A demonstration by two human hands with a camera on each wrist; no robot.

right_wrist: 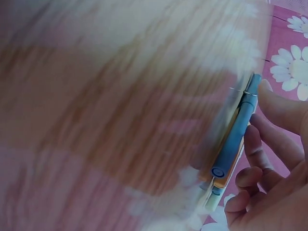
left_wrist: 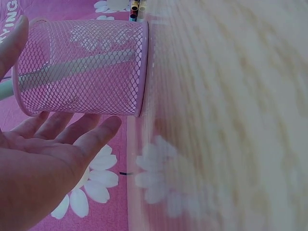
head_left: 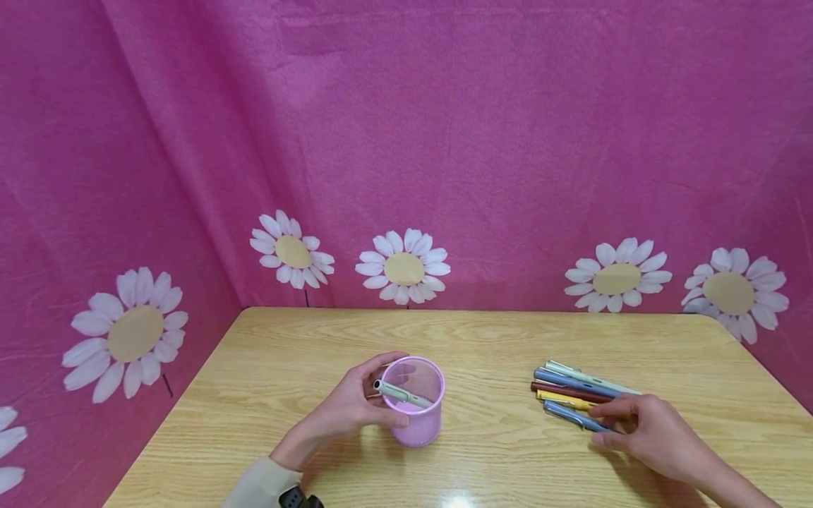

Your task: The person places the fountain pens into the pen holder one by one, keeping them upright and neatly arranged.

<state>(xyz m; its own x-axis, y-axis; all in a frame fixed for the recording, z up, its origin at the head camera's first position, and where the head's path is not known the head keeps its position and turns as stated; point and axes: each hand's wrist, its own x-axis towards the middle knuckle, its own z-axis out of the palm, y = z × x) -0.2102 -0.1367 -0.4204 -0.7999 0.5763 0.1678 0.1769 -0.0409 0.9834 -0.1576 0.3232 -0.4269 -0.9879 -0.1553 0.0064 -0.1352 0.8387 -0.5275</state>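
Note:
My left hand (head_left: 346,406) holds a pink mesh pen cup (head_left: 422,427), thumb at the near side of its rim and fingers behind it. A pale green pen (head_left: 406,397) leans inside the cup, its end above the rim. In the left wrist view the mesh cup (left_wrist: 86,67) stands upright on the table. My right hand (head_left: 657,437) is over a row of pens at the right, thumb and forefinger beside the nearest blue pen (head_left: 568,414). In the right wrist view its fingertips are close above this blue pen (right_wrist: 236,130).
Beside the blue pen lie a yellow pen (head_left: 562,400), a dark red pen (head_left: 559,389), another blue pen (head_left: 562,379) and a light green pen (head_left: 584,376). The wooden table (head_left: 483,346) meets a pink cloth (head_left: 495,176) with white daisies at its back and sides.

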